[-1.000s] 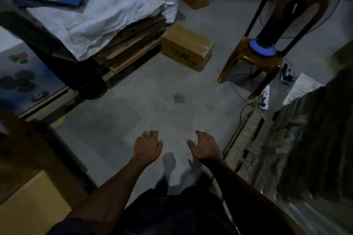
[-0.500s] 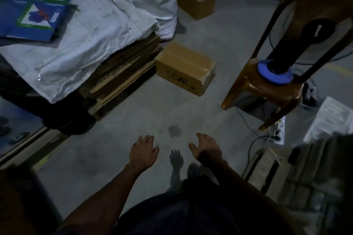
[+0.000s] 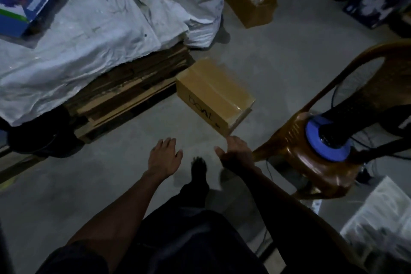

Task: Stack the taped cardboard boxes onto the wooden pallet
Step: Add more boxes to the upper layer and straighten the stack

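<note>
**A:** Is any writing showing?

**B:** Yes. A taped cardboard box (image 3: 214,95) is lying on the grey concrete floor (image 3: 278,55), and black marker letters are running along its near side. They are reading roughly as "BOAL" or "BOAT"; the last letter is too rough to settle. Clear tape is shining along its top seam. A blue printed carton (image 3: 24,0) is sitting at the upper left, but its print is too blurred to read.

**A:** What are the hands doing?

**B:** Both are reaching forward and down, palms facing the floor, holding nothing. The left hand (image 3: 164,158) is hovering with fingers spread and relaxed, well short of the box. The right hand (image 3: 235,153) is likewise loose and uncurled, thumb pointing inward, its fingertips appearing just beside the box's near right corner. Whether they are touching it cannot be told.

**A:** What is sitting around the box?

**B:** To its left, a stack of flattened cardboard (image 3: 133,87) is resting on a wooden pallet (image 3: 100,127), with a white sheet (image 3: 100,35) draping over the top. To its right, a brown plastic chair (image 3: 322,151) is carrying a fan with a blue base (image 3: 324,138). Farther back, an open cardboard box (image 3: 251,0) is standing on the floor. A bare foot (image 3: 199,167) is showing between the two hands.
</note>
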`<state>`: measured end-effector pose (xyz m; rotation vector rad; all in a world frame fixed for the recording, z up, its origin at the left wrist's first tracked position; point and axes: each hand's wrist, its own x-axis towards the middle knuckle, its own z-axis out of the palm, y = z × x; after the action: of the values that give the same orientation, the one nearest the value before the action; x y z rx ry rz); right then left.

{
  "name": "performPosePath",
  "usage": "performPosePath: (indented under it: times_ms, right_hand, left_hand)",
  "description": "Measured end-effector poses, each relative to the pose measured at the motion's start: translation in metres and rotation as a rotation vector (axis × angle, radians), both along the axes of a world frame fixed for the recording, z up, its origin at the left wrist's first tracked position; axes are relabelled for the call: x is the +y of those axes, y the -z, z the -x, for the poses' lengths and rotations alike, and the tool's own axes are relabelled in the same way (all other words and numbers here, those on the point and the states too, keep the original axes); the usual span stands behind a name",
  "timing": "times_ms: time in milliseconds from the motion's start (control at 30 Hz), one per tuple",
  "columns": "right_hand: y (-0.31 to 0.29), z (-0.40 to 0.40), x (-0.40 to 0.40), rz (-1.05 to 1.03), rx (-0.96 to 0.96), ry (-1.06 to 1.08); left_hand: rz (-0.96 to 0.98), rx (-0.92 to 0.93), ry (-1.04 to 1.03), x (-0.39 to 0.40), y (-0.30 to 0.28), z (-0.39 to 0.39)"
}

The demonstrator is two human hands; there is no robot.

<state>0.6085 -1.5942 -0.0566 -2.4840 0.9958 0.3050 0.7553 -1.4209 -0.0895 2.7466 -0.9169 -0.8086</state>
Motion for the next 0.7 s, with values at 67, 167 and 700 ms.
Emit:
performPosePath:
  times_ms: [67,167,700]
  right_hand:
    - [0.004,-0.026,-0.035,-0.013,0.028,-0.046]
    - [-0.001,-0.073,-0.093,-0.086,0.040,-0.069]
    - [0.091,-0.250,-0.345,-0.259,0.089,-0.178]
  left_hand:
    - [0.002,0.011,-0.016,-0.032,0.011,-0.020]
    - [-0.006,0.057,-0.044,-0.086,0.017,-0.060]
    - [0.125,0.384,-0.804,-0.284,0.065,-0.150]
